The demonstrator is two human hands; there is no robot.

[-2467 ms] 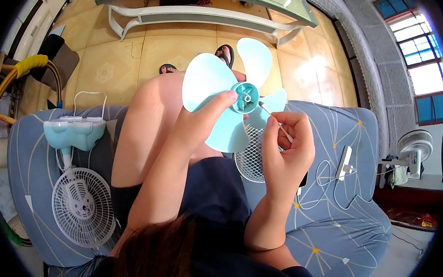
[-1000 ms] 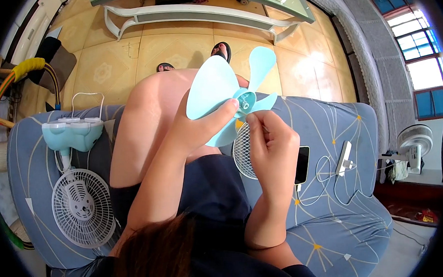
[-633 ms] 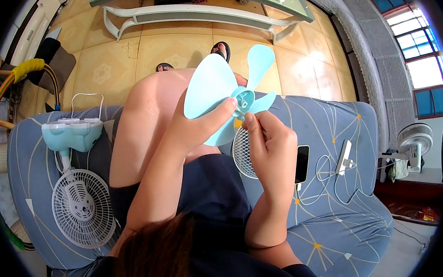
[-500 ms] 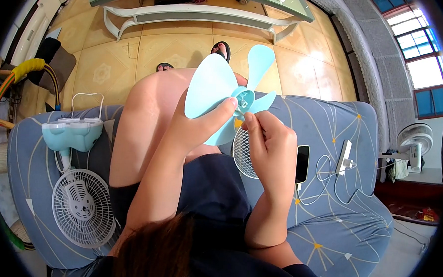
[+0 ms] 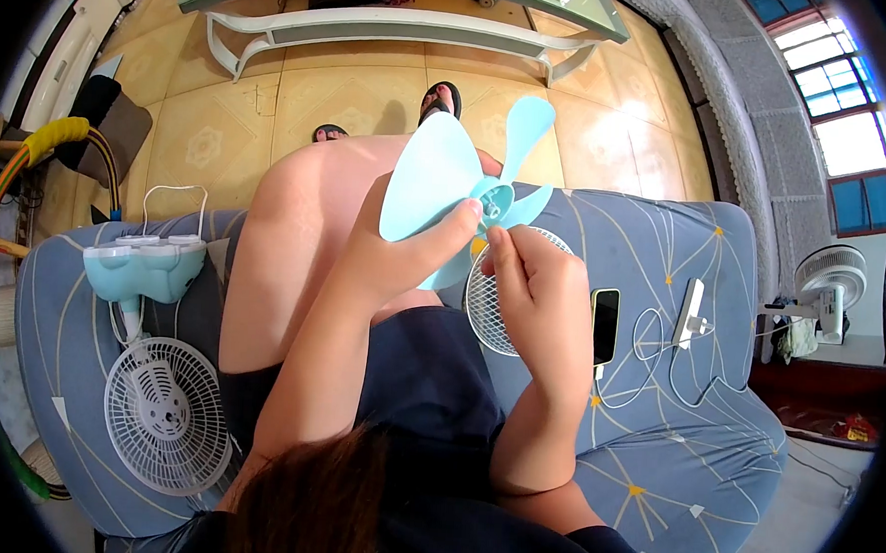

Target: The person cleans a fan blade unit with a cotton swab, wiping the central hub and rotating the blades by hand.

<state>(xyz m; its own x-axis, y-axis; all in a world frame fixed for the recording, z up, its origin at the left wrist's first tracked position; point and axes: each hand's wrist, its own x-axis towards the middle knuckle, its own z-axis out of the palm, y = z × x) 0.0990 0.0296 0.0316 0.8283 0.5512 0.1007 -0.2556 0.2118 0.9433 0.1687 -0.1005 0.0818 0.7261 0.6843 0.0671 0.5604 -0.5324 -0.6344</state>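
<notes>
My left hand [image 5: 404, 252] grips a light blue fan blade [image 5: 430, 176] above my lap, its thumb near the hub and its other fingers mostly hidden behind the blade. The open side of the hub [image 5: 495, 205] faces me. Just below and right of the hub, my right hand [image 5: 545, 287] is closed in a pinch; what its fingertips hold, if anything, is too small to make out. A white mesh fan guard [image 5: 487, 314] lies on the sofa, partly behind my right hand.
On the left of the patterned sofa [image 5: 642, 487] lies a fan body with a blue base [image 5: 148, 263] and white rear guard [image 5: 167, 414]. To the right are a phone [image 5: 606, 327], cables and a power strip [image 5: 689, 312]. A glass-topped table [image 5: 396, 34] stands ahead.
The fan blade has shifted slightly right and turned a little in my left hand. My right hand stays pinched, with its fingertips slightly lower, and more of the guard behind it shows.
</notes>
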